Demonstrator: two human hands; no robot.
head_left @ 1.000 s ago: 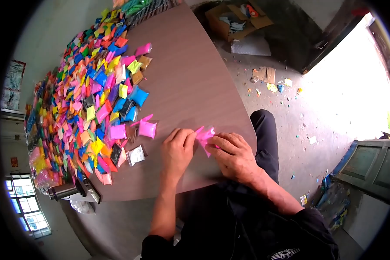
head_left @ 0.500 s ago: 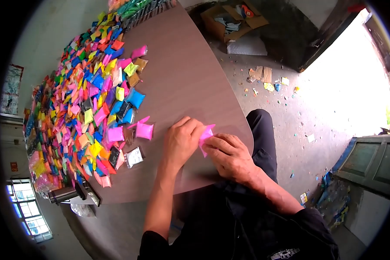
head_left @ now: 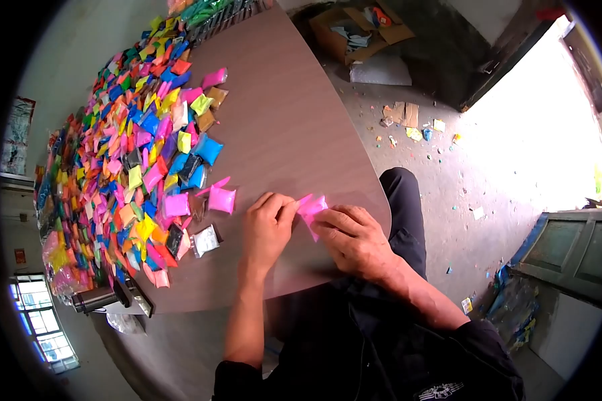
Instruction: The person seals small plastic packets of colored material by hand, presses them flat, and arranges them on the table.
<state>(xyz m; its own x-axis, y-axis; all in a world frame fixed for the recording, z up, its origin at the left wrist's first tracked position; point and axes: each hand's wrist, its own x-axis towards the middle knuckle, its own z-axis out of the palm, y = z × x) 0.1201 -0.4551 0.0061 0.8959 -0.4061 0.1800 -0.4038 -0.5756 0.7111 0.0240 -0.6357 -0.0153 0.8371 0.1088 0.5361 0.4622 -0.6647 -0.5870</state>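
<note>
- While pinching, apparently, a loose end of the pink packet with the left hand, gripping the rest with the curled right hand, midway between both, over the worktop.
- Probably at the step of pulling or working that end loose; next, calls for a firm hold on both sides and a gentle tug.
- Compared with half a second ago, drawn slightly leftward with the left hand, baring more pink between the hands; barely shifted with the right.
</note>
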